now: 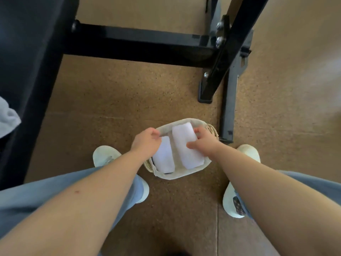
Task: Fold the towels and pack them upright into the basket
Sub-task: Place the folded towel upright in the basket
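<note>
Nothing can be read in the head view: no words, labels, brand marks, numbers or signs. The one mark that might be print is a dark patterned patch (237, 204) on the pale shoe (228, 198) at about four o'clock. It is too blurred and small to tell whether it is lettering or just a pattern.
</note>
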### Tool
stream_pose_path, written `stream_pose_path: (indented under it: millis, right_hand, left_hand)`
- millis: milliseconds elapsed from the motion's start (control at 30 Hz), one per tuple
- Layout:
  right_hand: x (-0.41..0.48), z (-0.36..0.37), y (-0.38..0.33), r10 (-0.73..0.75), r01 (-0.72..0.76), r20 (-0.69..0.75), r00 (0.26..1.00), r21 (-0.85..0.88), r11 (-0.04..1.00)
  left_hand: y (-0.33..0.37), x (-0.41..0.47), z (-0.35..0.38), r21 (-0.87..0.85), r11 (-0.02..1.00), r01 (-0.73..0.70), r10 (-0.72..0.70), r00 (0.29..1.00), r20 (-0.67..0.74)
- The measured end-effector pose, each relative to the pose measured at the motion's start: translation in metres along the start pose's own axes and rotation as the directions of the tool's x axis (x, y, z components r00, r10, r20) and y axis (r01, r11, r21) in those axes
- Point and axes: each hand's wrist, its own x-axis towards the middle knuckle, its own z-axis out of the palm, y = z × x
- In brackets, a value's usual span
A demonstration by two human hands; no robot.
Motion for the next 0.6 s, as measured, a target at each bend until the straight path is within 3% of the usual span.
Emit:
stream_pose_path:
  millis: [100,200,333,600]
  right_hand:
    - [0.022,0.015,0.020,0.030,-0.032,-0.042,0.999,-0.051,0.998]
    - [0.040,0.029,0.030,0.038,-0.045,-0.096,0.995,-0.073,0.996]
    - [0.056,0.044,0.035,0.035,-0.042,-0.074,0.997,-0.098,0.994]
    - [0.079,0.062,0.051,0.026,-0.026,0.009,1.000,-0.005,1.000]
  left_hand:
    - [-0.027,0.004,0.026,0.404,0.880,-0.248,0.192,0.966,0.173]
    - [-0.036,0.007,0.055,0.580,0.733,-0.357,0.234,0.932,0.277]
    - [-0.037,0.016,0.084,0.648,0.700,-0.300,0.129,0.946,0.298]
    - [-0.044,0.023,0.108,0.656,0.721,-0.225,0.146,0.974,0.174]
